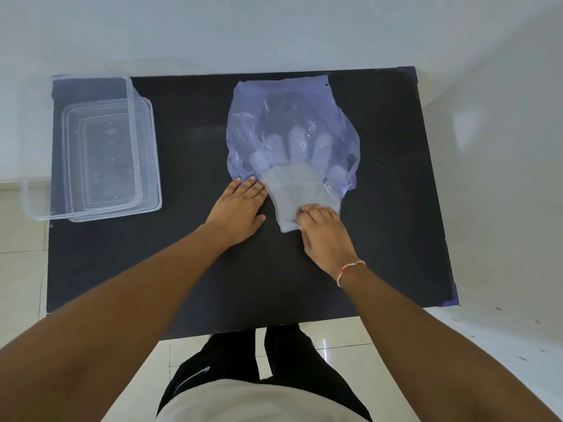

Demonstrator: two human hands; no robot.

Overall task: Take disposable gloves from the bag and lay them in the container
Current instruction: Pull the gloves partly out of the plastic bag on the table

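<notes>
Step in hand: getting a glove out. Right hand (320, 229) grip is pinched on the gloves (294, 190) at the cuff, half out of the bag (292, 117) mid-desk; left hand (239, 208) lies flat, fingers spread, pinning the bag mouth. Next, prob.: slide one free w/o dragging the bag, carry left to the container (36, 190), which looks empty.

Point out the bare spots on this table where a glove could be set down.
Bare black table between the clear container and the blue bag; also right of the bag, and the near strip. Crowded where the left hand and right hand meet the gloves.
</notes>
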